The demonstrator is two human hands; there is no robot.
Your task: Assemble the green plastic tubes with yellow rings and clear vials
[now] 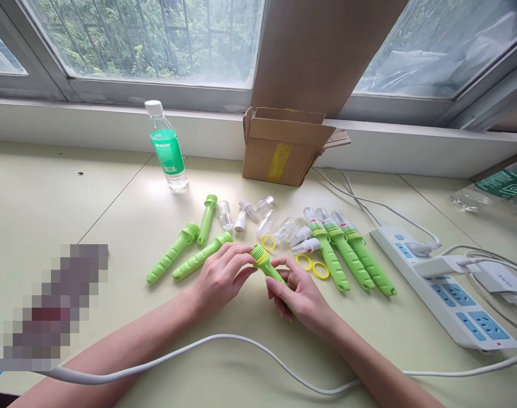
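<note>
My right hand [298,289] is wrapped round the body of a green plastic handle [272,270], tilted with its threaded end up and to the left. A yellow ring sits round its neck, and the fingers of my left hand [224,272] pinch that end. Three loose yellow rings [320,270] lie just beyond my hands. Behind them are several clear plastic caps [286,229] and white ribbed pieces [308,245]. Left of my hands lie three more green handles [173,253]. To the right, three green handles with clear caps fitted [347,255] lie side by side.
A water bottle [167,150] and an open cardboard box [279,147] stand at the back. On the right lie a power strip [445,289] with plugs and cables, and another bottle [496,190]. A white cable [224,336] crosses in front of me, over my forearms. A blurred patch [54,311] covers something at left.
</note>
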